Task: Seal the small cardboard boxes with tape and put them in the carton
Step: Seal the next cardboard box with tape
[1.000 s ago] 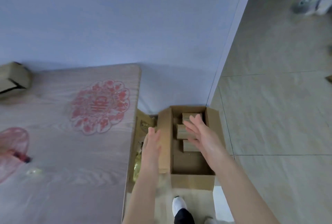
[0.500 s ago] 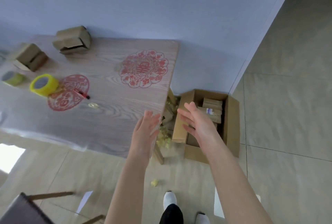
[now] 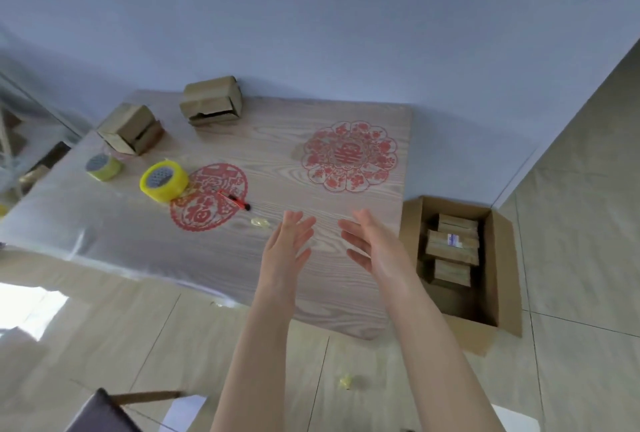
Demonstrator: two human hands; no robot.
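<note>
Two spread hands [image 3: 284, 251] [image 3: 377, 247] near table edge [image 3: 403, 185] beside carton [image 3: 503, 265]

Two loose boxes, two tape rolls, carton part-filled.
Left small box [image 3: 130, 126] and right small box [image 3: 211, 100] at table's far side, flaps ajar; yellow tape roll [image 3: 164, 181] and second roll [image 3: 104, 166] flat nearby; open carton [image 3: 500, 258] on floor holds packed boxes [image 3: 452, 246].

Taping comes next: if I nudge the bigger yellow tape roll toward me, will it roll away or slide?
The bigger yellow tape roll lies flat, hole up, so it should slide, not roll. The table looks glossy, so probably easily. Its open core likely suits gripping.
</note>
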